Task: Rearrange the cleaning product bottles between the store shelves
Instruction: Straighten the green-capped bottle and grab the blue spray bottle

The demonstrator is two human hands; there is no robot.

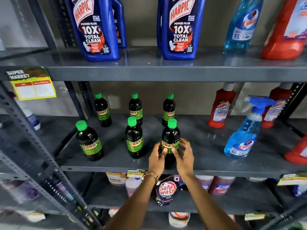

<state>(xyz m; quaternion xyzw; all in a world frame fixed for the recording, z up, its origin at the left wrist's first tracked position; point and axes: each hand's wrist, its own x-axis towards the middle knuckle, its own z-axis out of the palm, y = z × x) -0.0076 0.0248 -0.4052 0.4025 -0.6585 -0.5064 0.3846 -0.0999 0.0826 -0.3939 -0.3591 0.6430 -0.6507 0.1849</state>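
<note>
Several dark Sunny bottles with green caps stand in two rows on the middle shelf (116, 166). The front right Sunny bottle (171, 135) stands upright near the shelf's front edge. My left hand (157, 159) and my right hand (183, 156) wrap around its lower half from both sides, thumbs on the label. Other front-row Sunny bottles stand at the left (88, 141) and centre (134, 138).
Blue Harpic bottles (96, 29), a blue Colin bottle (240, 24) and a red bottle stand on the upper shelf. A Colin spray bottle (242, 133) and red Harpic bottles (220, 107) stand right on the middle shelf. A Safe Wash pouch (167, 190) sits below.
</note>
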